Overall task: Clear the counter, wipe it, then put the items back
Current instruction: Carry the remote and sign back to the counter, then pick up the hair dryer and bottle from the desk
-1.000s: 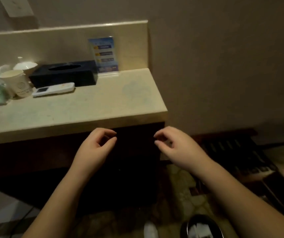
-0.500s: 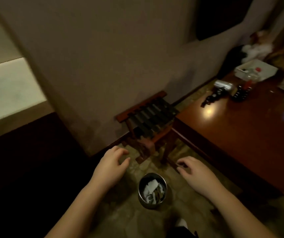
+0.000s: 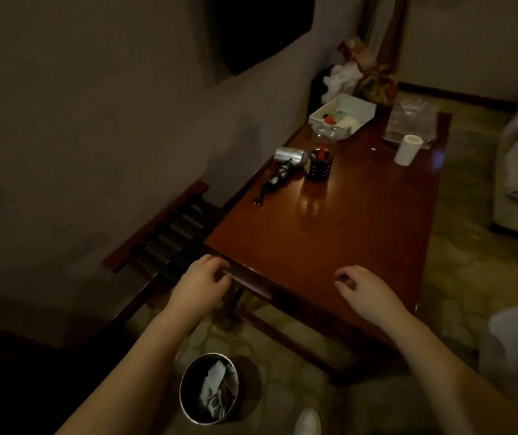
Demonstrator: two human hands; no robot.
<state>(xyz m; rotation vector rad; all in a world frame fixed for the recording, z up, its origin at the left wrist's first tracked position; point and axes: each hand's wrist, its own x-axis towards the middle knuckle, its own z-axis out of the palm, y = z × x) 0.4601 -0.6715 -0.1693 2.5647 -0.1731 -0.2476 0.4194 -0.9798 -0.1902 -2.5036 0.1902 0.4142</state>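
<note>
Both my hands hover at the near end of the wooden bench [image 3: 330, 246], each grip loosely curled and holding nothing. My left hand [image 3: 199, 285] sits at the bench's near left corner, fingers bent over the edge; I cannot tell whether they touch it. My right hand [image 3: 366, 288] hangs over the near end.

The things to clear all lie ahead of both grips, well apart from them, toward the far end. The hair dryer [image 3: 284, 166] is the nearest, ahead and between my hands, its long axis running from barrel at the far right down to its plug at the near left. The black cup [image 3: 320, 166] stands just beside the barrel, the white tray [image 3: 342, 116] beyond it, and the white roll [image 3: 407, 150] ahead of my right hand.

A second ago I faced a pale counter with a tissue box; half a second ago I was mid-turn, and now the dark bench lies squarely ahead.
</note>
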